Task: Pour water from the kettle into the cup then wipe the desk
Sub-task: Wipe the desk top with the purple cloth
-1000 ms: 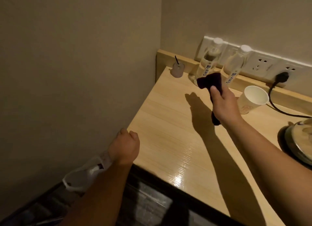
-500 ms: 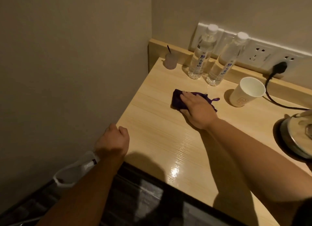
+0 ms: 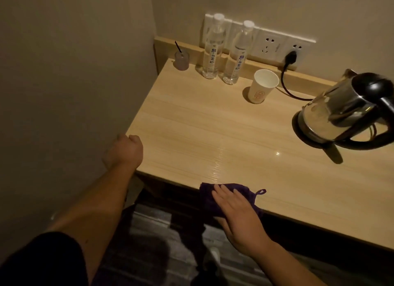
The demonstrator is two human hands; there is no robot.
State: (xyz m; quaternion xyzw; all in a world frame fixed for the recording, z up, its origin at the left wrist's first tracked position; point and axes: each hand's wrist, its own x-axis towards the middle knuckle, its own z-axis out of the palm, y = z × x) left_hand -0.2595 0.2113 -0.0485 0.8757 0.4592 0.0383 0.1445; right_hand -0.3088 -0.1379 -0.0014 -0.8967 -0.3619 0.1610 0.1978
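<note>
A dark purple cloth (image 3: pixel 243 190) lies at the front edge of the light wooden desk (image 3: pixel 213 132), partly hanging over it. My right hand (image 3: pixel 236 213) presses flat on the cloth, thumb under the edge. My left hand (image 3: pixel 125 150) is a loose fist at the desk's front left corner, holding nothing. A white paper cup (image 3: pixel 263 87) stands upright near the back. The steel kettle (image 3: pixel 341 113) with a black handle sits on its base at the right.
Two clear water bottles (image 3: pixel 212 51) (image 3: pixel 236 55) and a small glass with a black stick (image 3: pixel 181 59) stand along the back ledge. A black plug and cord (image 3: pixel 286 72) run from the wall socket to the kettle. A wall closes the left side.
My right hand carried the cloth down onto the desk, then dragged it from the middle back to the front edge. My left hand stayed at the corner.
</note>
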